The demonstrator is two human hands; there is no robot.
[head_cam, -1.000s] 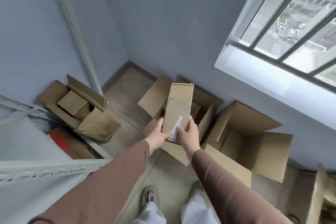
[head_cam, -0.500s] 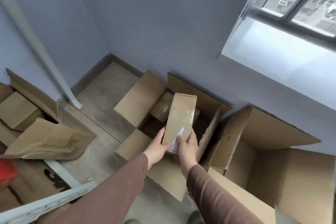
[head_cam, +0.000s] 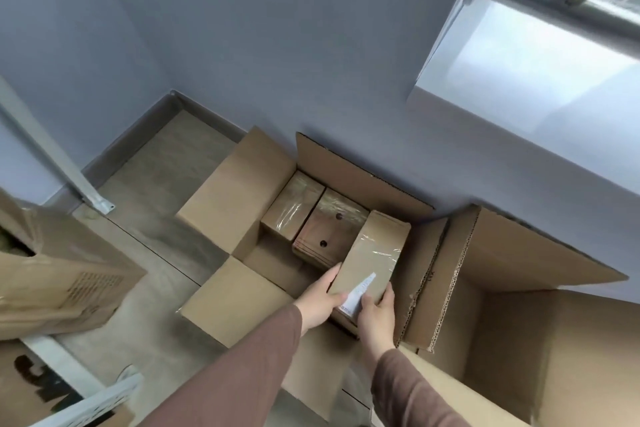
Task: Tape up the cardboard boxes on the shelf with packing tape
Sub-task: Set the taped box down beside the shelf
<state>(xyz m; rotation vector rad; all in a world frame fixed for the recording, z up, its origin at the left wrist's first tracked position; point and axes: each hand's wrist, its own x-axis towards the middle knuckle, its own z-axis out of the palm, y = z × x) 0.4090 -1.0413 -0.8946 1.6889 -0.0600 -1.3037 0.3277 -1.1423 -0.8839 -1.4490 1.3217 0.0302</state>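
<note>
A small taped cardboard box [head_cam: 375, 250] with a white label sits low inside a large open carton [head_cam: 363, 177] on the floor, against its right wall. My left hand [head_cam: 320, 300] grips the box's near left edge and my right hand [head_cam: 377, 314] grips its near right corner. Two other taped small boxes [head_cam: 294, 211] [head_cam: 330, 229] lie side by side deeper in the same carton, to the left of the held one. No tape roll is visible.
A second large open carton [head_cam: 519, 322] stands to the right, touching the first. The white metal shelf frame [head_cam: 79, 378] and an open box [head_cam: 69, 274] on it are at the left. Grey wall and window sill [head_cam: 519, 55] lie ahead.
Both hands have lowered the small box from above the carton down into it, beside the two other boxes. The camera has tilted down and closer.
</note>
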